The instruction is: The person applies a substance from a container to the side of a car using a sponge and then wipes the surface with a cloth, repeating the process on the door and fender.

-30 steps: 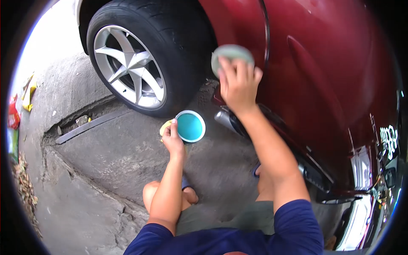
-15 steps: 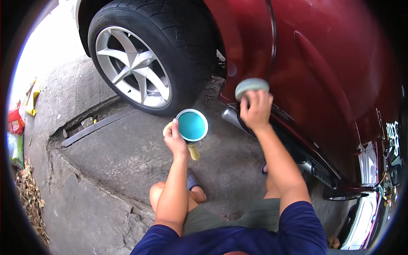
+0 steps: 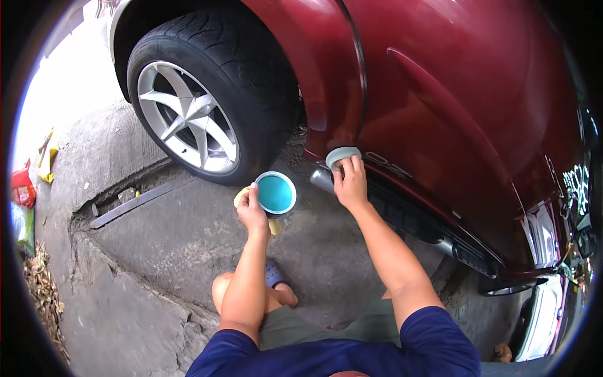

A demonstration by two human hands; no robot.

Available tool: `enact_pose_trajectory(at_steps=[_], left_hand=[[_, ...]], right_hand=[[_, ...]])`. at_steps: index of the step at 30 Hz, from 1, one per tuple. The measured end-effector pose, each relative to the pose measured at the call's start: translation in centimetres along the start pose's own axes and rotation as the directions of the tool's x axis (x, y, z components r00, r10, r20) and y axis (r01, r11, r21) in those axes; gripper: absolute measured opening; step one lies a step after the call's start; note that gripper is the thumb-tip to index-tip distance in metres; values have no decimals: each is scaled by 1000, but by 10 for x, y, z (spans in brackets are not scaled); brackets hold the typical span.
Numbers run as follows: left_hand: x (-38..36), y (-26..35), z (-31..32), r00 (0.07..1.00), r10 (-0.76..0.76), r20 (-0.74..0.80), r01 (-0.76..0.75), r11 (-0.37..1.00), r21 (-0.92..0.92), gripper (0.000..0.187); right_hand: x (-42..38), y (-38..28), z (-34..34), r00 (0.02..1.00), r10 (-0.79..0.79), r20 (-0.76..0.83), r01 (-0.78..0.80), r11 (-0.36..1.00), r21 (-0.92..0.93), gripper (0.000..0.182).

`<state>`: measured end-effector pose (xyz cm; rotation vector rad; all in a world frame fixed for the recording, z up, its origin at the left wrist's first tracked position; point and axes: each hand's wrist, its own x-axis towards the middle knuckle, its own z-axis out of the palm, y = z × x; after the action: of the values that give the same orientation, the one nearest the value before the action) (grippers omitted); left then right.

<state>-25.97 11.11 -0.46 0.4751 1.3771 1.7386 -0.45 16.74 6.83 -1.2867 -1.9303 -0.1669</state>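
One round pad (image 3: pixel 343 153) at the bottom of red bodywork (image 3: pixel 465 113)
It is gripped by the right hand's (image 3: pixel 353 186) curled fingers near the running board (image 3: pixel 402 210); an open tub (image 3: pixel 294 191) is clasped by the left hand's (image 3: pixel 252 216) fingers near the tyre (image 3: pixel 242 81). Blue contents (image 3: pixel 275 193) could be spilled by tilting; paint could be scratched by trapped grit.

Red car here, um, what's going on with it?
A person is at the side of the dark red car, beside a wheel. Their right hand holds a round, pale green pad at the lower bodywork, just above the running board; whether it is pressed on the paint is hard to tell. Their left hand holds up an open tub of blue-green stuff, with something pale yellow beside it.
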Motion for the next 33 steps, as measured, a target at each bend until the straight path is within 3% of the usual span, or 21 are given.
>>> enact_pose_trajectory(at_steps=[2,4,6,10,12,14,16,20,25,28,33], left_hand=[[-14,3,1,999,-16,35,15,999,51,46],[-33,0,9,999,36,37,-40,993,112,48],[-48,-19,15,987,36,156,-60,987,152,48],[-93,-48,30,958,-19,287,-2,997,74,43],[-120,-37,37,939,-87,332,54,993,109,42],[-133,-43,43,924,-30,382,-36,986,164,42],[-147,-42,49,906,-55,419,-10,988,152,42],[-165,-49,58,877,-67,477,6,992,129,43],[-194,-49,62,845,-68,530,-47,978,202,45],[-202,-61,57,779,-218,588,162,976,148,54],[-219,-54,54,709,-197,677,-7,958,287,59]], right_hand=[[-9,-20,-12,997,65,-45,-56,983,175,18],[-26,-46,-31,994,50,-100,-19,956,291,16],[-50,-72,-55,995,-40,-90,65,950,305,17],[-108,-96,-86,990,-115,78,101,981,165,20],[-130,-99,-102,992,-63,108,50,991,121,21],[-140,-96,-116,991,-17,131,7,997,76,21],[-149,-93,-130,988,23,150,-30,999,41,21],[-167,-82,-146,993,115,19,-116,988,101,21],[-187,-80,-159,997,80,15,-79,995,-69,21],[-198,-86,-163,981,168,94,-162,984,-72,23],[-205,-83,-172,916,279,288,-235,955,-180,29]])
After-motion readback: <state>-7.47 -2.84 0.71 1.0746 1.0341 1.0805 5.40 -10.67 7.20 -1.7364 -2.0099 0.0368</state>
